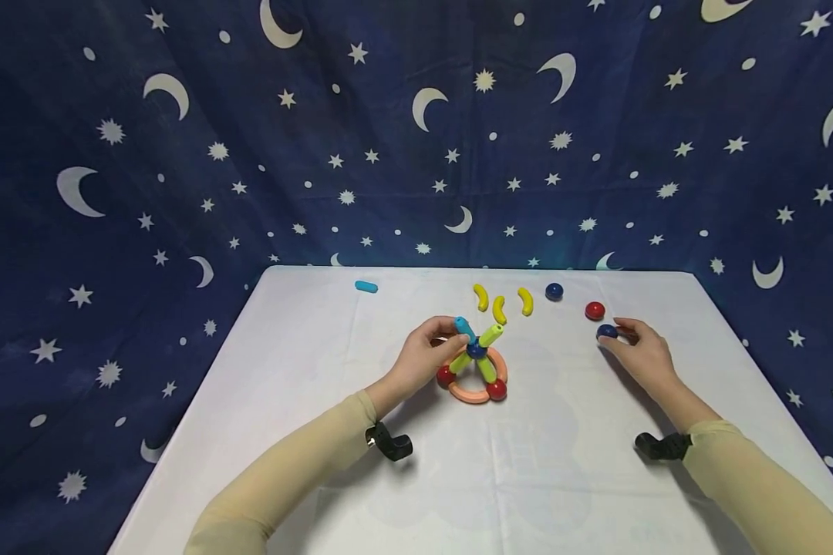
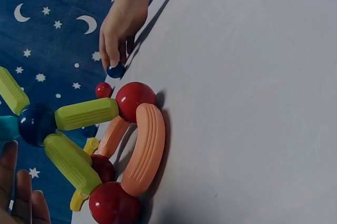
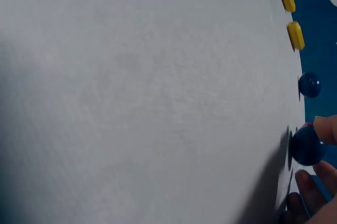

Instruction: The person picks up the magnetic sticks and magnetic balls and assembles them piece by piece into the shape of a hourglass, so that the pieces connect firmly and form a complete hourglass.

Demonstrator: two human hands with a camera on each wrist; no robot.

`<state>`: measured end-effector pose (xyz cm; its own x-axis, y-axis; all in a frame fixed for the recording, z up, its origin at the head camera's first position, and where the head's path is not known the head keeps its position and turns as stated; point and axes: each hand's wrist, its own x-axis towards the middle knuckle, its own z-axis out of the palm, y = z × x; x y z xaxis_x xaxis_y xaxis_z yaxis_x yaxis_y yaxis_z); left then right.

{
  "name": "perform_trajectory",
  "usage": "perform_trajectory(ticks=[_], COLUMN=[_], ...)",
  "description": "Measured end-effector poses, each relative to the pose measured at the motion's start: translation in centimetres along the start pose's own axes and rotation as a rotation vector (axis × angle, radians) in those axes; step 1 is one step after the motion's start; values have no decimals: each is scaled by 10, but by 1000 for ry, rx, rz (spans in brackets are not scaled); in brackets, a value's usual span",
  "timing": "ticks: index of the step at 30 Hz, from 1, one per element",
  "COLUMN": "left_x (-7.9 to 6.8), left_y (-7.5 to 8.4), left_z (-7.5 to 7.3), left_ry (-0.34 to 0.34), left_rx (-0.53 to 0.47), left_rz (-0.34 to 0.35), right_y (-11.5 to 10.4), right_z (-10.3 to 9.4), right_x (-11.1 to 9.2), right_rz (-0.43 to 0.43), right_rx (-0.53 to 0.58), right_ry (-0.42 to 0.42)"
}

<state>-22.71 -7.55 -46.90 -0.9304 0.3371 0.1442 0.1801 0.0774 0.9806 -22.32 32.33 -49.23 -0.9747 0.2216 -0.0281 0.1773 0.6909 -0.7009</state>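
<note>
**Starry blue cloth (image 1: 389, 123) rises behind a white counter (image 1: 541, 478)**

Near the middle of the counter stands a toy construction (image 1: 486, 368). Its base is a ring of orange curved pieces (image 1: 469, 396) joined by red balls: one at the left (image 1: 446, 375), one at the front right (image 1: 496, 390), and a third (image 2: 102, 168) that shows farther back in the left wrist view. Lime legs (image 2: 71, 163) slope up from the base to a dark blue hub ball (image 1: 476, 351). From the hub ball a lime stick (image 1: 490, 334) leans up to the right, and a light blue stick (image 1: 465, 330) leans up to the left.

The left hand (image 1: 426, 351) pinches that light blue stick between thumb and fingers, beside the construction. Well apart from it, toward the counter's right edge, the right hand (image 1: 644, 356) pinches a dark blue ball (image 1: 607, 331) between thumb and fingertips. Whether this ball touches the counter, I cannot tell.

Just beyond the right hand lies a loose red ball (image 1: 595, 311), and farther left a second blue ball (image 1: 554, 292). Three yellow curved pieces (image 1: 500, 310) lie near one another behind the construction. A loose blue stick (image 1: 366, 287) lies by itself near the far edge, left of them. Both arms wear pale beige sleeves (image 1: 298, 455), with a black device (image 1: 391, 444) at each wrist.
</note>
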Motion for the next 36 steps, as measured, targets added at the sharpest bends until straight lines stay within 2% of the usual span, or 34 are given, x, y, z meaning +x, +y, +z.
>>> perform_trajectory(ticks=[8, 13, 17, 20, 23, 27, 31, 36], left_x=[-2, -2, -2, -2, -2, -2, -2, -2], left_y=[-2, -2, -1, 0, 0, -1, 0, 0], left_z=[2, 4, 6, 5, 3, 1, 1, 1], left_ry=[-19, -23, -29, -21, -7, 5, 25, 48], left_rx=[-85, -101, -125, -135, -147, -197, -231, -219], left_rz=[-28, -30, -34, -38, -41, -45, -50, -66], right_y=[8, 5, -13, -41, -77, -123, -158, -187], right_z=[1, -1, -4, -5, -3, 4, 18, 36], right_x=[1, -2, -9, -12, -15, -15, -9, 0], right_rz=[-22, -14, -52, -129, -206, -276, -283, -269], right_rx=[-61, -33, 64, 138, 186, 272, 376, 439], right_ry=[50, 71, 122, 103, -1, -193, -359, -519])
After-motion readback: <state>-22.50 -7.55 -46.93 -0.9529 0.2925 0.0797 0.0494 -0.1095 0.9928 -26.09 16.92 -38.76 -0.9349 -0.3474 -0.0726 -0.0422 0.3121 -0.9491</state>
